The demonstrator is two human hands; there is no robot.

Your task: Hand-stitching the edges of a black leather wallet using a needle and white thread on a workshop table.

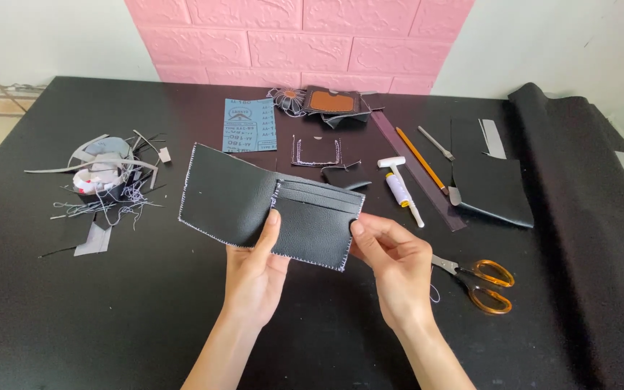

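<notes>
Wallet (pixel 269 206) held open, left hand (pixel 256 278), right hand (pixel 393 263).

Your left hand (pixel 256 271) rises at lower centre, thumb pointing up, fingers curled behind. Your right hand (pixel 393 261) sits just right of it, thumb pressed forward, forearms angling in from below.

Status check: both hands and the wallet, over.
Left hand and right hand both grip the open black wallet, held above the black table. Orange-handled scissors lie beside the right hand, apart from it. Nothing in the way.
</notes>
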